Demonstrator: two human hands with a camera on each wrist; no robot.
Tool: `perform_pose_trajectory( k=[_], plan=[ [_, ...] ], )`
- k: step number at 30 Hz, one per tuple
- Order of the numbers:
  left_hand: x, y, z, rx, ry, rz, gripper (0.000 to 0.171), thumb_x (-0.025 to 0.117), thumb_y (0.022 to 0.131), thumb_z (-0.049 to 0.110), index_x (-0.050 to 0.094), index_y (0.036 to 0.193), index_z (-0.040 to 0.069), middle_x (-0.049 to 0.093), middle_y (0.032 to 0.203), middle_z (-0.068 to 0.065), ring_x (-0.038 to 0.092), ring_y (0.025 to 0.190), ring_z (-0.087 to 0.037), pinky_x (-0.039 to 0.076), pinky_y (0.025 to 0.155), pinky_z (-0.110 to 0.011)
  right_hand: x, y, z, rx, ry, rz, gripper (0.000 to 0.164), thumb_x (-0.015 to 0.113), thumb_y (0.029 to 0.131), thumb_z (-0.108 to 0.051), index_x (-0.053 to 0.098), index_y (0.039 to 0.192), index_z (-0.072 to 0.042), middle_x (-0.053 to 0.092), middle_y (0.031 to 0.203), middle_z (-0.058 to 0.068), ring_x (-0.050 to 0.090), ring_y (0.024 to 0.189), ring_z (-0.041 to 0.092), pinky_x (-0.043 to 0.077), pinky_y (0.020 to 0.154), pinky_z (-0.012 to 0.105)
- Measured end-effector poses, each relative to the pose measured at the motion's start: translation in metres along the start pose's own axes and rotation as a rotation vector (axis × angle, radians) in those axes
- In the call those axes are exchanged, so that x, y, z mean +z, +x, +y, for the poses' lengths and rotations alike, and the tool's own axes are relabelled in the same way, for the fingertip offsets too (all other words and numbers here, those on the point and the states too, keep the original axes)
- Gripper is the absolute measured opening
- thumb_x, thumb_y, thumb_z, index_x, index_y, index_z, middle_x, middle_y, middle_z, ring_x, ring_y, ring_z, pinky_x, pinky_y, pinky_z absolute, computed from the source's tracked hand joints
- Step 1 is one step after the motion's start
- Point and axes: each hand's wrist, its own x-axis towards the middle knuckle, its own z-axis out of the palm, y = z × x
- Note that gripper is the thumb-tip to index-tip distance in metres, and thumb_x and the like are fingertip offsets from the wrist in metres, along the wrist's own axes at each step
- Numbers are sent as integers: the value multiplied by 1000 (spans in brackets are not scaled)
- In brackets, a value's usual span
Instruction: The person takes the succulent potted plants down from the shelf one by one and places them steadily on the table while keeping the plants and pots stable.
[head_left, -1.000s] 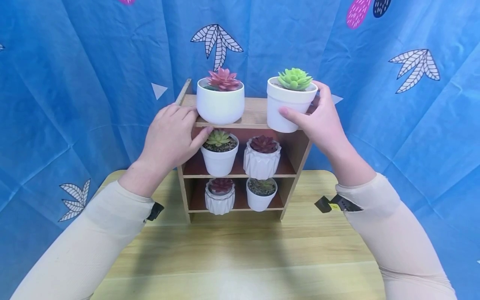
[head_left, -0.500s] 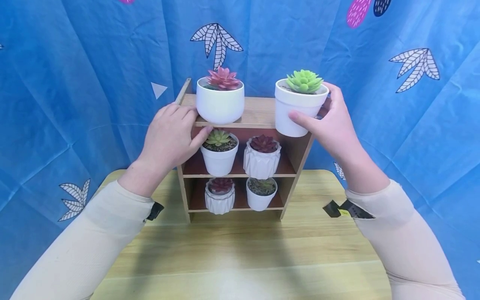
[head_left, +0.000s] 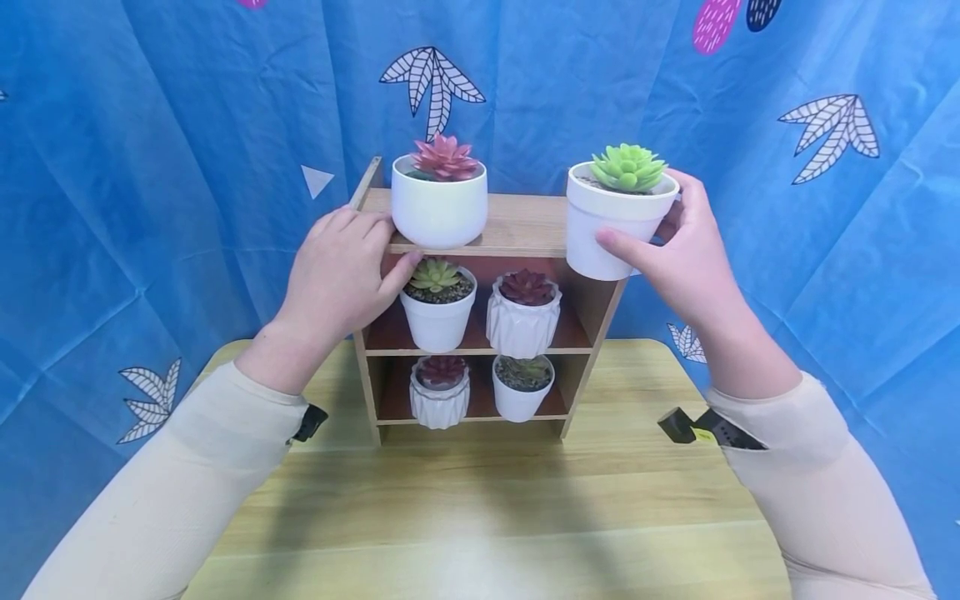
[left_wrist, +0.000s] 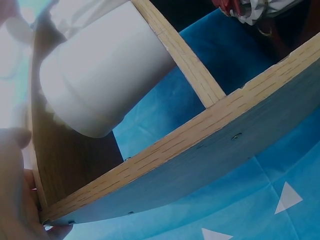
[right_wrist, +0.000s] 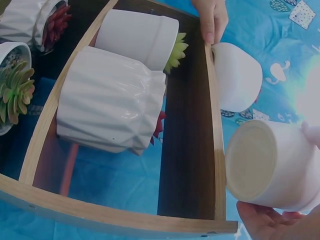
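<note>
At the upper right in the head view, my right hand (head_left: 686, 246) holds a white pot (head_left: 618, 229) with a bright green succulent (head_left: 628, 168), thumb on its front. The pot is by the right end of the wooden shelf's top board (head_left: 525, 221). Its pale underside shows in the right wrist view, where the white pot (right_wrist: 280, 165) is beside the board; I cannot tell whether they touch. My left hand (head_left: 341, 258) grips the top board's left end, thumb at the front edge. Close to its fingers stands a round white pot (head_left: 440, 204) with a pink-red succulent.
On the middle tier are a white pot (head_left: 439, 317) with a green succulent and a ridged white pot (head_left: 523, 321) with a dark red one. Below stand another ridged pot (head_left: 440, 404) and a plain pot (head_left: 521, 396). A wooden table (head_left: 465, 500) supports the shelf; a blue curtain (head_left: 225, 125) hangs behind.
My right hand has moved right and slightly toward me with the green succulent's pot, uncovering more of the top board. My left hand and the other pots have stayed in place.
</note>
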Motion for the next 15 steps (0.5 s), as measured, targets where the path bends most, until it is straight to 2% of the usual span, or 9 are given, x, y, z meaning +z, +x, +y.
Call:
perform_pose_trajectory(
  k=[15],
  plan=[
    [2, 0, -1, 11, -13, 19, 49, 57, 99, 42, 63, 121, -1, 67, 120, -19, 56, 112, -36, 40, 106, -51, -13, -8, 3, -11, -29, 34, 83, 79, 85, -23, 28, 150, -20, 49, 142, 3, 52, 118, 20, 46, 93, 35]
  ],
)
